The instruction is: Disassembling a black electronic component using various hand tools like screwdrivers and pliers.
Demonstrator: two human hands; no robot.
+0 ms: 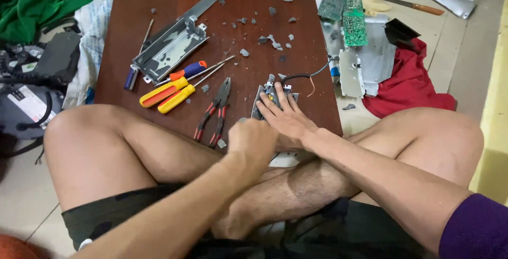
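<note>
Head view | right hand (286, 115) flat, pinning grey component (270, 96) at board (159, 5) near edge; left hand (253, 141) fisted beside it, contents unseen | advise firm downward pressure; pliers (214, 112) within reach

Pliers (214, 113) lie left of hands, on board (174, 5).

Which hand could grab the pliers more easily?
The left hand, I'd judge: it hovers closed right beside the red-handled pliers, while the right hand lies flat, pressing the small grey part.
</note>
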